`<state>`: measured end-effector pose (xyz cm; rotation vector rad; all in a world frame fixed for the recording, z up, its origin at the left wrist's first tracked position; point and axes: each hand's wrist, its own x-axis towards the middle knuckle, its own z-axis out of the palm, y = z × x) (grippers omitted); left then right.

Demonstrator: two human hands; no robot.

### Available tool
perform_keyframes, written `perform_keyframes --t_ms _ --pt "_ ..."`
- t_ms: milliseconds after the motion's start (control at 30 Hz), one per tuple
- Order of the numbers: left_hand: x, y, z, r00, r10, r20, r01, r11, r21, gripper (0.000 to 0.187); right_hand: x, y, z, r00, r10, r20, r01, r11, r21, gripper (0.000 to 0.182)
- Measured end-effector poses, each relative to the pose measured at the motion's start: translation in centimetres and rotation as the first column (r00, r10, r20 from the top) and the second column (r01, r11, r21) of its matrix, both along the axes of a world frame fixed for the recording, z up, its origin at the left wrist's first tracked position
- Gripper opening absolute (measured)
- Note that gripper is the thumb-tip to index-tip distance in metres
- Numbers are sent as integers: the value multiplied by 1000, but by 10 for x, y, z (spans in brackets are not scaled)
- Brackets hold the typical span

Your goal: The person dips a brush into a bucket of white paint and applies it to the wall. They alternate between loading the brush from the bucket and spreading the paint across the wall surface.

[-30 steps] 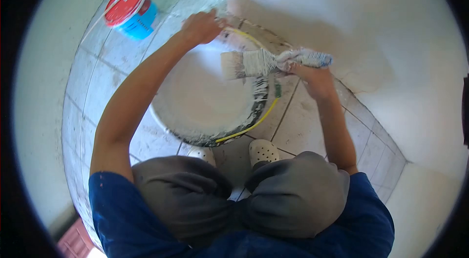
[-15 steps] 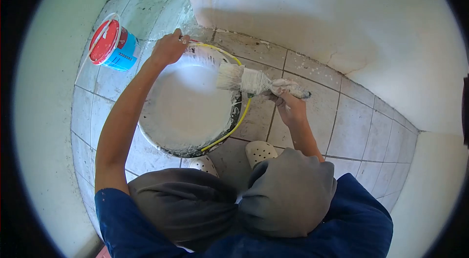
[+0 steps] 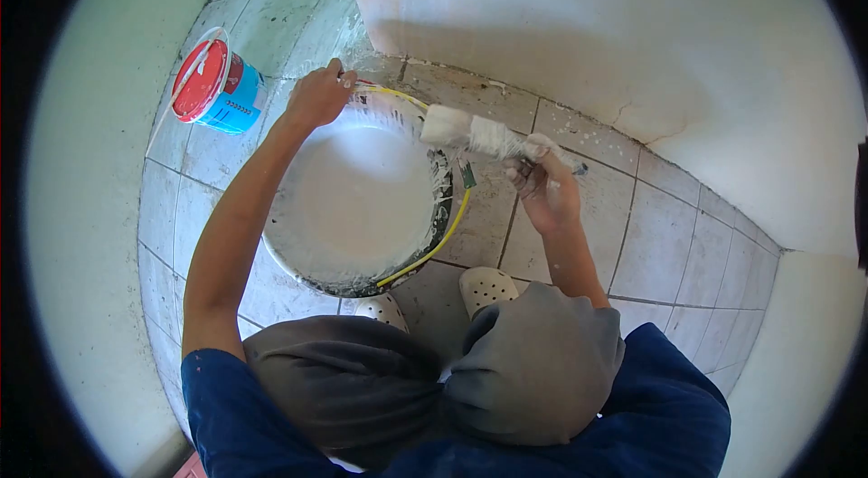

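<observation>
While left fingers (image 3: 347,79) on bucket (image 3: 442,196) rim, paintbrush (image 3: 493,136) (white-smeared) in right fingers (image 3: 521,176).

Room with white-spattered tiled floor (image 3: 579,238)

Soft shadow along the wall (image 3: 588,17); fisheye curvature, black vignetted edges.

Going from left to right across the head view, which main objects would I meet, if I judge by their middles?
Bucket → tub → brush.
</observation>
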<state>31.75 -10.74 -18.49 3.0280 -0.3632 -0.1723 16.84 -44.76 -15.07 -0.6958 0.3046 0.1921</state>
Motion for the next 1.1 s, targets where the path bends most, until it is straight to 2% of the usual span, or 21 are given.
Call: perform_keyframes --t_ms 100,200,300,400,533,600,700,833,900,967,1067,1100 --pt "-3 -3 4 1000 6 3 -6 1000 -17 35 20 -8 -5 999 -13 53 13 1000 -3 23" --pt "-8 -8 7 993 -57 105 50 996 67 13 47 4 0 988 -153 -17 152 988 -37 24" --pt "-8 -8 6 995 -40 89 34 997 73 16 80 25 -10 988 -152 21 153 987 -47 22" --pt "-16 -18 26 993 -89 76 83 994 77 18 117 57 -47 991 -136 19 137 988 -70 28" --pt "-16 -20 27 997 31 69 -27 998 -52 23 152 110 -93 995 -104 15 105 989 -107 20" --pt "-16 -24 32 988 154 10 -152 980 -130 30 164 133 -114 984 -171 -44 164 978 -129 17" --pt "-14 -23 30 992 129 11 -127 983 -130 31 171 148 -136 969 -245 -34 234 954 -187 17" --pt "-16 -29 37 982 184 -47 -189 970 -152 27 171 135 -151 909 -413 -62 367 861 -352 20" --pt "-15 -27 36 979 198 -53 -204 967 -155 27 175 101 -168 787 -612 -81 508 716 -479 18" --pt "-15 -27 34 980 195 -44 -199 969 -144 27 150 63 -133 686 -712 -153 613 678 -407 18" --pt "-14 -23 30 984 179 -12 -179 976 -127 26 121 37 -123 744 -668 -10 627 704 -333 18" --pt "-14 -23 28 986 166 -3 -165 979 -120 26 119 40 -123 778 -628 -10 592 739 -323 18"
